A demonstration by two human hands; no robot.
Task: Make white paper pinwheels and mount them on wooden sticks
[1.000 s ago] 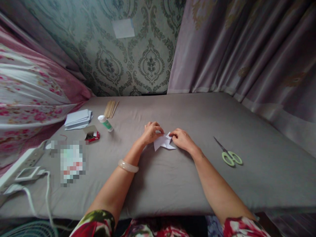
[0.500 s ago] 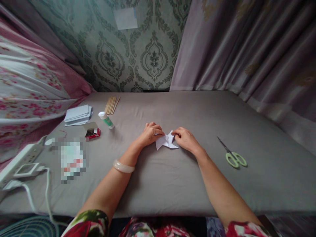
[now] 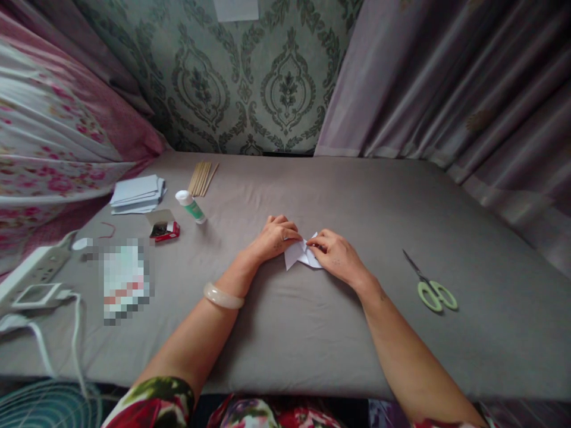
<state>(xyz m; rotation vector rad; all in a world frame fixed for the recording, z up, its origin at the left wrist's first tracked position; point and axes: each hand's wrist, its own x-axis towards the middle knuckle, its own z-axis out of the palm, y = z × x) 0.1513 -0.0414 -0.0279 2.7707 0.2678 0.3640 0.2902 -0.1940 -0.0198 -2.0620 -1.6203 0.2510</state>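
Observation:
A white paper pinwheel (image 3: 294, 254) with pointed blades lies on the grey cloth, between my two hands. My left hand (image 3: 277, 239) pinches its left side, the fingertips pressed on the paper near the middle. From the right, my right hand (image 3: 334, 252) has thumb and forefinger closed on the paper close to its centre and covers part of the right blades. Whether a small pin is between those fingertips I cannot make out. Green-handled scissors (image 3: 430, 288) lie to the right of my right hand, slightly apart at the handles.
At the left are a glue stick (image 3: 191, 208), a bundle of wooden sticks (image 3: 203, 179), a stack of white paper (image 3: 137, 195) and an open red box (image 3: 165, 230) of small dark pieces. A power strip (image 3: 38, 273) with white cables lies at the left edge.
My right hand has moved inward from the right blade to the pinwheel's centre, covering more of the paper. My left hand keeps its hold. The camera view has tipped slightly downward.

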